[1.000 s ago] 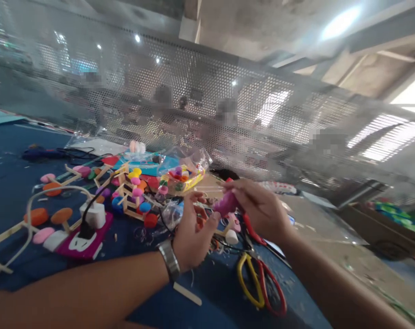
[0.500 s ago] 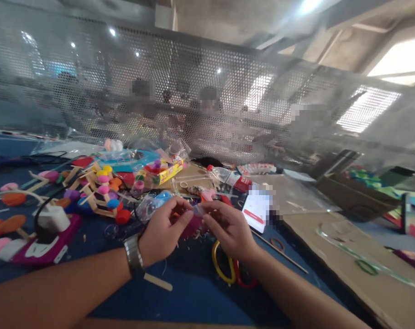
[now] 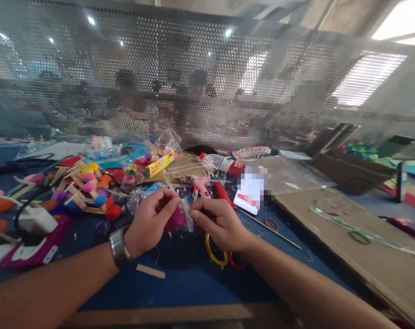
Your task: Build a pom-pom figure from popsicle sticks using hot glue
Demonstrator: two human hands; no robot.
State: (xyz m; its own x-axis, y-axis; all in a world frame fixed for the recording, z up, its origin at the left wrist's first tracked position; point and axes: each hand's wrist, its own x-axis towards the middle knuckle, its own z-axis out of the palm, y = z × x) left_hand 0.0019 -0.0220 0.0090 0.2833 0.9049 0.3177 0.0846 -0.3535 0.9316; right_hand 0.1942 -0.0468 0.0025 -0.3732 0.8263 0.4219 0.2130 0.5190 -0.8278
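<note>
Clear plastic bag (image 3: 187, 215), magenta showing in or behind it, was held left of the scissors (image 3: 217, 260). Left hand (image 3: 148, 225): thumb and finger clamped on bag. Right hand (image 3: 223, 226): fingertips pinched on its edge. Phone (image 3: 250, 192) lay beyond scissors, rightward.

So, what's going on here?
A person is holding a small clear plastic bag between both hands, with something magenta in or behind it. The left hand grips one side; the right hand pinches the other edge. Yellow-and-red-handled scissors lie partly under the right hand, and a loose wooden craft stick rests nearer the person.
</note>
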